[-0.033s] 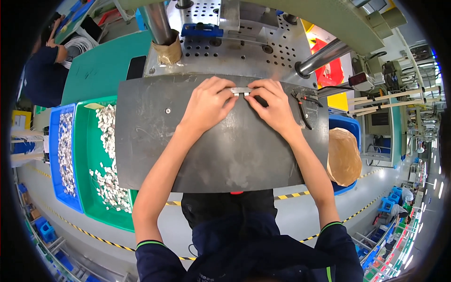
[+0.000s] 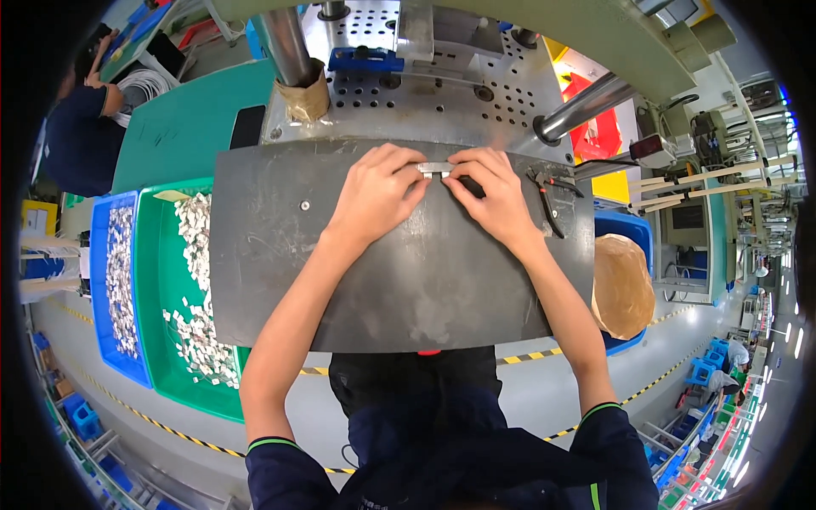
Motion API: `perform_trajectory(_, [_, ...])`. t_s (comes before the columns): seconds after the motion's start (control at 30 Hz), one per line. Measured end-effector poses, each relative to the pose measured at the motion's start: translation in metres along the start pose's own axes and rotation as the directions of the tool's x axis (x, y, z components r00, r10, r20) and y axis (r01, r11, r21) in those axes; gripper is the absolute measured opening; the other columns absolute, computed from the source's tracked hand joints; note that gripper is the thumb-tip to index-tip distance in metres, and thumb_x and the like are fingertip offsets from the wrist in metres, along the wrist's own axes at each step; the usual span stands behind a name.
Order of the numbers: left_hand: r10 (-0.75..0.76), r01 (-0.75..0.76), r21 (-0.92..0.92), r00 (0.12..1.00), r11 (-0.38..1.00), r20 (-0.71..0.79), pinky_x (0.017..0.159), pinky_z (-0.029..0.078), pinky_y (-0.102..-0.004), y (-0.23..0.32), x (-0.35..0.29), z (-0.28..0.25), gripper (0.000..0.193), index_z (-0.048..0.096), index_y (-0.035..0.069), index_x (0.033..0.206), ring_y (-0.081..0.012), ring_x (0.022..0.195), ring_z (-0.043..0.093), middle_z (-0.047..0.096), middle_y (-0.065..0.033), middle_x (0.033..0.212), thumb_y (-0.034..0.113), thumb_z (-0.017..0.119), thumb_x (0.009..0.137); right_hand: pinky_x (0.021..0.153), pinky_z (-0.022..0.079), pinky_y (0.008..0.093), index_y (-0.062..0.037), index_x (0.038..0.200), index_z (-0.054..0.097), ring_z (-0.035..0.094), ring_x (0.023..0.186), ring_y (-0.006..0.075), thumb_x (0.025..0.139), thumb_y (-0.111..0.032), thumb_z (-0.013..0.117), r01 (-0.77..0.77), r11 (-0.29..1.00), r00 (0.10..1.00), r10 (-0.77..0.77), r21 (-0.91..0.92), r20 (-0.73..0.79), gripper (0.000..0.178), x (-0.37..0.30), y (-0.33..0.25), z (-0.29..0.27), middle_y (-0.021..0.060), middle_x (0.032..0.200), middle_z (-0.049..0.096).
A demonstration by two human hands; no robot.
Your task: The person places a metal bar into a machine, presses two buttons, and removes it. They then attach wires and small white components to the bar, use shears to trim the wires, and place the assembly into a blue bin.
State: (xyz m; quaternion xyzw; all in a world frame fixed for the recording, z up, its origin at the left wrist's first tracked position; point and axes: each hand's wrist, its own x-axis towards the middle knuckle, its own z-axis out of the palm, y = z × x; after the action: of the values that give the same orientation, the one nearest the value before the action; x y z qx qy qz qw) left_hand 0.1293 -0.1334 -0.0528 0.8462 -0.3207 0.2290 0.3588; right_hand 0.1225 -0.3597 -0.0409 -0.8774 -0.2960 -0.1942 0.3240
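Observation:
My left hand (image 2: pixel 378 191) and my right hand (image 2: pixel 495 197) face each other over the far part of a dark grey work plate (image 2: pixel 408 289). Between them is a short silvery metal strip (image 2: pixel 436 166), its two ends pinched by the thumbs and fingers. Small pale blocks show under the strip, partly covered by my fingertips. Just right of my right hand lie cutting pliers (image 2: pixel 548 200) with red and black handles. A small round metal piece (image 2: pixel 305 205) rests on the plate, left of my left hand.
Small white parts fill a green bin (image 2: pixel 161 297) and a blue bin (image 2: pixel 100 280) at the left. Beyond the plate stands a press with a perforated metal bed (image 2: pixel 365 106) and thick columns. Brown paper (image 2: pixel 623 285) lines a blue bin at the right. A person (image 2: pixel 81 136) sits far left.
The metal strip is tilted slightly differently, and less of the pale blocks under it shows. Both hands keep nearly the same place and grip.

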Motion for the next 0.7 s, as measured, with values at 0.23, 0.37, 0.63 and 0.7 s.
perform_trajectory(0.23, [0.048, -0.047, 0.033, 0.999, 0.998, -0.02, 0.086, 0.055, -0.0411, -0.02, 0.007, -0.001, 0.014, 0.07, 0.003, 0.079, -0.029, 0.095, 0.069, 0.075, -0.007, 0.105, 0.007, 0.083, 0.079, 0.102, 0.043, 0.043, -0.0062, 0.116, 0.069, 0.064, 0.112, 0.0302, 0.085, -0.016, 0.083, 0.058, 0.997, 0.997, -0.06, -0.049, -0.04, 0.035, 0.037, 0.011, -0.007, 0.0098, 0.115, 0.071])
perform_trajectory(0.37, [-0.017, 0.017, 0.008, 1.0, 1.0, -0.011, 0.088, 0.052, -0.041, -0.01, 0.007, -0.002, 0.019, 0.068, 0.005, 0.09, -0.0289, 0.098, 0.066, 0.072, -0.0065, 0.105, 0.009, 0.083, 0.08, 0.108, 0.044, 0.0454, -0.0062, 0.126, 0.069, 0.063, 0.119, 0.0337, 0.088, -0.027, 0.08, -0.05, 0.956, 0.94, -0.052, -0.289, -0.337, 0.044, 0.111, 0.045, -0.028, 0.0123, 0.127, 0.07])
perform_trajectory(0.63, [-0.028, 0.026, -0.032, 0.998, 0.999, -0.059, 0.09, 0.05, -0.0413, -0.007, 0.016, 0.001, 0.023, 0.068, 0.006, 0.1, -0.0297, 0.101, 0.063, 0.067, -0.0071, 0.109, 0.011, 0.082, 0.083, 0.08, 0.054, 0.0352, -0.0052, 0.098, 0.078, 0.066, 0.082, 0.0159, 0.091, -0.038, 0.077, -0.022, 0.996, 1.0, 0.022, -0.082, -0.002, 0.033, 0.219, 0.091, -0.049, 0.0067, 0.088, 0.076])
perform_trajectory(0.7, [-0.055, 0.054, -0.011, 0.997, 0.998, -0.05, 0.09, 0.05, -0.0412, -0.011, 0.008, -0.008, 0.023, 0.068, 0.005, 0.101, -0.0297, 0.101, 0.063, 0.067, -0.0076, 0.11, 0.011, 0.082, 0.084, 0.069, 0.052, 0.0361, -0.005, 0.084, 0.076, 0.062, 0.073, 0.0119, 0.091, -0.036, 0.077, -0.101, 0.992, 0.982, 0.087, 0.077, 0.166, 0.032, 0.222, 0.059, -0.055, 0.0035, 0.076, 0.072])
